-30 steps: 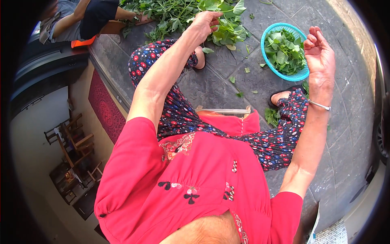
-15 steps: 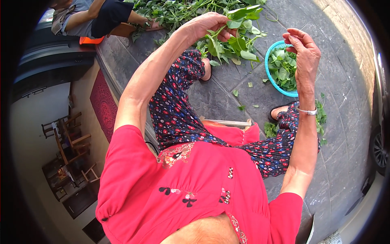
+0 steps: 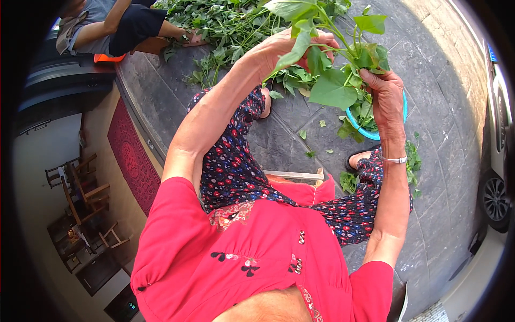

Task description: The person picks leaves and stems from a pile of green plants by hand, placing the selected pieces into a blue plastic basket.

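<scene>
My left hand (image 3: 284, 49) is closed around the stems of a leafy green sprig (image 3: 327, 80), lifted in front of me. My right hand (image 3: 386, 94) pinches a stem of the same sprig from the right, a silver bangle on its wrist. Directly below the hands sits a blue plastic bowl (image 3: 358, 121) with picked leaves, mostly hidden by the sprig and my right hand. A large heap of leafy stems (image 3: 225, 27) lies on the paving beyond my left forearm.
Another person (image 3: 118, 27) sits at the far left of the heap, on an orange stool. Loose leaves (image 3: 410, 161) lie by my right foot. Grey stone paving (image 3: 450, 134) lies ahead, a red mat (image 3: 129, 155) to the left, a car wheel (image 3: 493, 198) at right.
My left hand has lifted a sprig off the heap and brought it up toward me. My right hand has moved from over the bowl to grip the sprig's stem.
</scene>
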`<state>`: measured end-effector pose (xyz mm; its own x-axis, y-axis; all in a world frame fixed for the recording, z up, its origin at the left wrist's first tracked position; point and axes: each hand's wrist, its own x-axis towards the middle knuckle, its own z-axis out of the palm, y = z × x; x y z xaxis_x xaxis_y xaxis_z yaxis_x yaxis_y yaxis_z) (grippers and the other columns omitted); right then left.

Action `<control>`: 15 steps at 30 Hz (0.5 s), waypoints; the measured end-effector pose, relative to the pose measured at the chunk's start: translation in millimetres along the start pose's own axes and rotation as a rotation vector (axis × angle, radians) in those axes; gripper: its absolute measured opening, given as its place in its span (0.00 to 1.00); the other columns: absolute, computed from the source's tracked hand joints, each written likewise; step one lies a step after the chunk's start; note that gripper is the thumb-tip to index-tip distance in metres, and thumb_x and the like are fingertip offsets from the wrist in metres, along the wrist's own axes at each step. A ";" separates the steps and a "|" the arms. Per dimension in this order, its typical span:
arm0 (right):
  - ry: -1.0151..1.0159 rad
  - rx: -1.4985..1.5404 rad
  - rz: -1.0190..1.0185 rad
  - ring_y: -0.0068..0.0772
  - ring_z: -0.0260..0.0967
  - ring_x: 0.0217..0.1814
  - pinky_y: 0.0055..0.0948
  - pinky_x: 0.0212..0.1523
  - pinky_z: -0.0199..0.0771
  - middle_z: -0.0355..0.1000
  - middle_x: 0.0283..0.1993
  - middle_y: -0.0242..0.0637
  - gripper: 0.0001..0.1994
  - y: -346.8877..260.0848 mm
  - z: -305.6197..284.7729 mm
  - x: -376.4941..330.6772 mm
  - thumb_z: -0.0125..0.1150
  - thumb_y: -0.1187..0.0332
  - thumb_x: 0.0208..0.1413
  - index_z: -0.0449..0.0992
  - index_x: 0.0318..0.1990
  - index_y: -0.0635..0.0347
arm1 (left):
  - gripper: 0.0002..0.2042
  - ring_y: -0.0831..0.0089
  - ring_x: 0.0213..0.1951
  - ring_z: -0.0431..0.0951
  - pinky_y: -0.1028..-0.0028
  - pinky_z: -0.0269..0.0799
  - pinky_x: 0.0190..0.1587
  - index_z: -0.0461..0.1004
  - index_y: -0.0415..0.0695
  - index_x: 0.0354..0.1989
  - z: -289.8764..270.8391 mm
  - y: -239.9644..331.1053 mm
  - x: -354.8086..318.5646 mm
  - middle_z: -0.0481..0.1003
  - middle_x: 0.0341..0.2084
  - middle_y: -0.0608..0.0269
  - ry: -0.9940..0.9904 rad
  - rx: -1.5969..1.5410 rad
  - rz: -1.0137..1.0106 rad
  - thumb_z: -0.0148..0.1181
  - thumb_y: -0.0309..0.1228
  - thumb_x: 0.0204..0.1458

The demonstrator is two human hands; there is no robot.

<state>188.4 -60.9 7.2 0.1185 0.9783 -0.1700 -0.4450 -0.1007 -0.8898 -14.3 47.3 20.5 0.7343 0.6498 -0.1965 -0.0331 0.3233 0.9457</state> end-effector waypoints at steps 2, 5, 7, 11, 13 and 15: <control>0.023 0.032 -0.005 0.24 0.72 0.33 0.22 0.32 0.74 0.76 0.36 0.38 0.11 -0.5 1.5 0.2 0.63 0.78 0.46 0.76 0.40 0.68 | 0.13 0.83 0.33 0.74 0.84 0.69 0.31 0.75 0.40 0.39 -14.2 4.1 10.7 0.75 0.34 0.67 0.008 -0.023 0.063 0.61 0.36 0.50; 0.101 0.075 -0.016 0.24 0.71 0.31 0.23 0.33 0.73 0.75 0.36 0.37 0.11 -0.1 -7.1 0.6 0.63 0.79 0.46 0.76 0.40 0.67 | 0.11 0.87 0.28 0.71 0.84 0.66 0.28 0.78 0.40 0.36 3.5 20.5 7.7 0.76 0.31 0.70 0.014 -0.033 0.192 0.64 0.33 0.46; 0.095 0.076 -0.029 0.25 0.71 0.32 0.23 0.33 0.74 0.75 0.36 0.37 0.11 -1.1 -6.8 1.3 0.63 0.79 0.46 0.76 0.40 0.67 | 0.10 0.87 0.25 0.71 0.85 0.65 0.27 0.78 0.41 0.36 16.9 32.7 0.2 0.75 0.25 0.73 0.039 -0.013 0.177 0.65 0.31 0.45; 0.087 0.022 -0.074 0.24 0.72 0.36 0.23 0.39 0.72 0.76 0.38 0.36 0.13 0.0 -4.0 1.4 0.65 0.79 0.44 0.76 0.41 0.66 | 0.10 0.87 0.25 0.70 0.84 0.63 0.27 0.77 0.42 0.35 17.9 29.8 3.9 0.73 0.24 0.74 0.077 0.046 0.226 0.65 0.32 0.45; 0.106 -0.065 -0.086 0.22 0.72 0.38 0.21 0.43 0.69 0.76 0.38 0.34 0.14 0.3 -3.3 -0.3 0.66 0.80 0.43 0.77 0.40 0.65 | 0.10 0.85 0.27 0.71 0.82 0.66 0.31 0.78 0.41 0.33 22.3 28.9 7.5 0.75 0.26 0.72 0.106 0.051 0.217 0.66 0.30 0.43; 0.098 -0.090 -0.087 0.22 0.72 0.38 0.22 0.42 0.69 0.76 0.38 0.33 0.14 0.8 -1.7 1.9 0.66 0.80 0.42 0.77 0.40 0.65 | 0.08 0.83 0.30 0.73 0.80 0.69 0.35 0.78 0.40 0.31 25.2 20.4 13.0 0.76 0.27 0.70 0.061 -0.032 0.288 0.68 0.27 0.42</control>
<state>189.8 -59.4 5.4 0.2415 0.9620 -0.1271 -0.3480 -0.0364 -0.9368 11.6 45.0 43.7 0.6496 0.7577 0.0625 -0.2561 0.1407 0.9564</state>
